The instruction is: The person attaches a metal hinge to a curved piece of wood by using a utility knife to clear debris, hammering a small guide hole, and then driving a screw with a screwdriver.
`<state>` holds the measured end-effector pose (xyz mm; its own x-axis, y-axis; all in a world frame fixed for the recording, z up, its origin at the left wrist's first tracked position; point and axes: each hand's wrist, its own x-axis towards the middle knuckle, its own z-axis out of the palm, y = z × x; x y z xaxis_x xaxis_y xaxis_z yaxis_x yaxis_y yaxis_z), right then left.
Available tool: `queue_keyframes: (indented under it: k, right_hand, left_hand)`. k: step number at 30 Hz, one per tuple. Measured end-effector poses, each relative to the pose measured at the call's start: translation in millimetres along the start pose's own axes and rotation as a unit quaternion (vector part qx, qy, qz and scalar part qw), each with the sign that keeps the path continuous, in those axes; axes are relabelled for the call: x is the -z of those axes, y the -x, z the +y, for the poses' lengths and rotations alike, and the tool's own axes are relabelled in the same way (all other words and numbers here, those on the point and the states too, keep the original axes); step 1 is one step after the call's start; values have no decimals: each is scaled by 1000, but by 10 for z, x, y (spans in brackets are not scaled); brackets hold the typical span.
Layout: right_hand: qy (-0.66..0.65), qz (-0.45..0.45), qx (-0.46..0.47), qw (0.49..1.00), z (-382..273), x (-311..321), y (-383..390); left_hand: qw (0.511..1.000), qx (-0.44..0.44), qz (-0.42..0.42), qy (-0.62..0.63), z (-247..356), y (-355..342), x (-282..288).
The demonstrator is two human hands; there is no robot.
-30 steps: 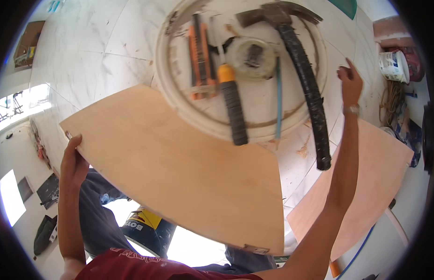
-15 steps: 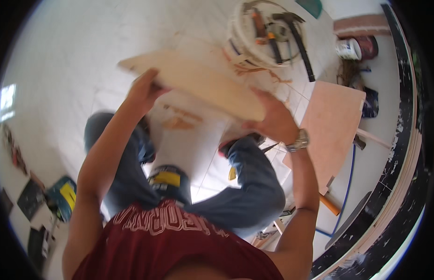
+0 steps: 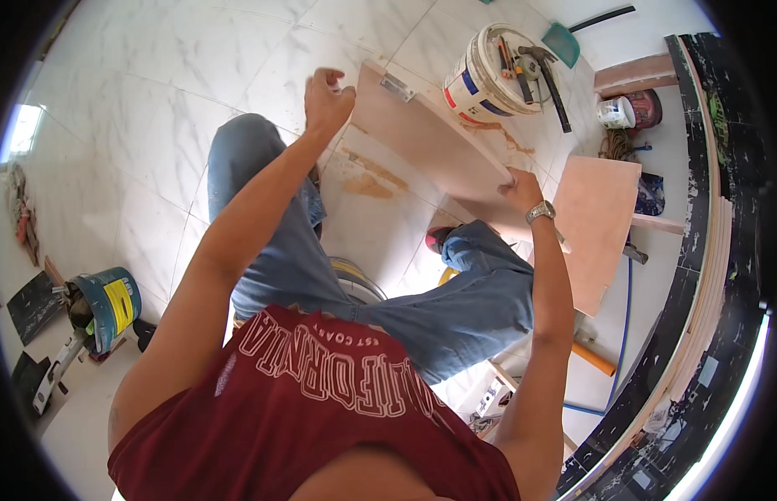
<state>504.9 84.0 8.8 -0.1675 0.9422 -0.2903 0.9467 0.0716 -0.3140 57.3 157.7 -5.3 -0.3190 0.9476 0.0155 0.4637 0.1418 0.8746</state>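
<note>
My left hand (image 3: 328, 104) is raised beside the upper end of a plywood board (image 3: 422, 142), its fingers loosely curled and apart, with nothing visible in them. The board is tipped up on edge and slants from back centre toward the right, with a small metal fitting (image 3: 397, 88) near its upper end. My right hand (image 3: 518, 188) grips the board's top edge near the lower end. Just behind the board, a white bucket (image 3: 463, 88) carries a hammer (image 3: 554, 92) and other hand tools on its lid. My jeans-clad knees flank the floor below.
Another plywood panel (image 3: 597, 225) lies at right by a dark long ledge (image 3: 697, 242), with an orange pipe (image 3: 594, 359) and blue hose (image 3: 626, 309). A teal bucket (image 3: 113, 309) and dark scraps (image 3: 37, 309) lie at left. A green dustpan (image 3: 560, 43) is at the back.
The board has swung from lying broad-face up to standing on edge, farther from me. My right hand has come onto its edge; my left hand has let go. The view has pulled back.
</note>
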Motion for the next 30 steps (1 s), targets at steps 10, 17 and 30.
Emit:
queue_keyframes:
  k: [10, 17, 30]
  right_hand:
    - [-264, 2, -22, 964, -228, 336, -340]
    - [93, 283, -148, 943, 218, 645, -2139]
    - [41, 85, -53, 994, -576, 1187, -1466]
  left_hand:
    - [894, -279, -343, -72, 144, -462, -82]
    - [867, -311, -384, -54, 258, -497, -185]
    - [876, -288, -380, -77, -34, -512, 108]
